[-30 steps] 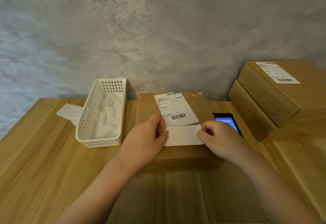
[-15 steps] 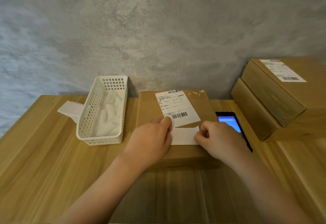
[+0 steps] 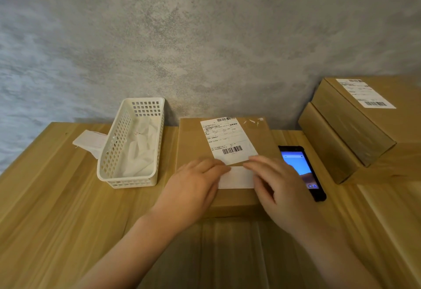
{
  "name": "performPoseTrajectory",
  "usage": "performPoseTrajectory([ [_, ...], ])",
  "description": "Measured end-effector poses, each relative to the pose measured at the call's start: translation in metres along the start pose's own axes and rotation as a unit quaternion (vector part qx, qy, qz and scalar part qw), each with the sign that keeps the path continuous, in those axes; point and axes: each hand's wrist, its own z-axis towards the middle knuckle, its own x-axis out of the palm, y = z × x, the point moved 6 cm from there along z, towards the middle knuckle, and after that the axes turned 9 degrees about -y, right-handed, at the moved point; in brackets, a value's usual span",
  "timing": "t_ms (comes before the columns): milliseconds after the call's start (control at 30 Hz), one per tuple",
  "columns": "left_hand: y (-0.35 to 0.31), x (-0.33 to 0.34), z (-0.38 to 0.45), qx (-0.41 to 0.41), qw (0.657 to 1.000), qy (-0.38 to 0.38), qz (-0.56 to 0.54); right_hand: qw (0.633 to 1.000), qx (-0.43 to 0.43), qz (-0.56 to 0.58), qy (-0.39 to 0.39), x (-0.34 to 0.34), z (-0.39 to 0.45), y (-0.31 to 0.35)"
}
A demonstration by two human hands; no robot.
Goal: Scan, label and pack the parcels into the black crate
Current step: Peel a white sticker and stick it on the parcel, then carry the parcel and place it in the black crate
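With my left hand (image 3: 193,188) and right hand (image 3: 276,188) laid flat, fingers spread on the small blank white label (image 3: 237,177) atop the flat brown cardboard parcel (image 3: 196,143) on the wooden tabletop (image 3: 57,197), I should smooth outward, avoiding creases beneath the printed barcode label (image 3: 227,140).

Head view, forward and down, close over wooden table (image 3: 57,197).

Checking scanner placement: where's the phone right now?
Head view, right of centre: the phone lies screen-up on the table, between the parcel and the stacked boxes.
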Motion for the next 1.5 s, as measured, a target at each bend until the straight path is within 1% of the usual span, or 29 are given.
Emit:
performPoseTrajectory([
  [67,0.0,0.0,-0.007,0.027,0.999,0.027,0.01,0.997,-0.044,-0.018,0.055,0.01,-0.01,0.004],
  [133,0.002,0.0,-0.013,0.012,0.998,0.055,0.007,0.993,-0.054,-0.058,0.085,0.015,-0.015,0.0],
  [233,0.002,0.002,-0.024,0.019,0.996,0.074,0.037,0.991,-0.037,-0.099,0.083,0.012,-0.022,-0.011],
  [333,0.008,0.004,-0.034,0.014,0.993,0.085,0.085,0.991,-0.009,-0.109,0.075,0.008,-0.031,-0.022],
  [400,0.009,0.005,-0.037,0.015,0.99,0.098,0.1,0.992,-0.009,-0.097,0.074,0.011,-0.036,-0.025],
  [433,0.008,0.004,-0.037,0.021,0.99,0.102,0.094,0.994,-0.005,-0.079,0.074,0.012,-0.037,-0.025],
  [467,0.008,0.003,-0.036,0.022,0.992,0.103,0.07,0.996,0.016,-0.044,0.076,0.011,-0.036,-0.026],
  [533,0.014,-0.001,-0.032,-0.021,0.995,0.1,-0.008,0.99,0.112,0.066,0.061,0.005,-0.031,-0.033],
  [567,0.018,-0.005,-0.029,-0.053,0.994,0.079,-0.046,0.981,0.154,0.105,0.045,0.001,-0.027,-0.039],
  [633,0.032,-0.015,-0.022,-0.118,0.99,0.019,-0.073,0.974,0.187,0.129,0.012,-0.008,-0.012,-0.048],
  [667,0.04,-0.017,-0.02,-0.153,0.986,0.01,-0.069,0.973,0.188,0.135,0.011,-0.009,-0.005,-0.052],
  [700,0.046,-0.017,-0.019,-0.189,0.98,0.021,-0.063,0.972,0.188,0.138,0.025,-0.009,0.0,-0.054],
  [767,0.051,-0.014,-0.02,-0.236,0.968,0.06,-0.06,0.969,0.2,0.122,0.079,-0.001,0.005,-0.059],
  [833,0.048,-0.013,-0.022,-0.247,0.964,0.076,-0.065,0.96,0.224,0.113,0.125,0.007,0.0,-0.062],
  [900,0.043,-0.011,-0.026,-0.255,0.961,0.083,-0.071,0.95,0.238,0.152,0.133,0.011,-0.005,-0.06],
  [1000,0.04,-0.006,-0.028,-0.269,0.956,0.091,-0.076,0.94,0.254,0.192,0.125,0.012,-0.007,-0.054],
  [1233,0.038,-0.008,-0.027,-0.274,0.953,0.069,-0.112,0.948,0.258,0.166,0.079,-0.002,-0.01,-0.044],
  [1300,0.034,-0.016,-0.029,-0.257,0.957,0.048,-0.125,0.952,0.25,0.166,0.059,-0.014,-0.01,-0.037],
  [1500,0.029,-0.072,-0.04,-0.204,0.964,-0.067,-0.155,0.969,0.197,0.151,-0.014,-0.06,-0.001,0.013],
])
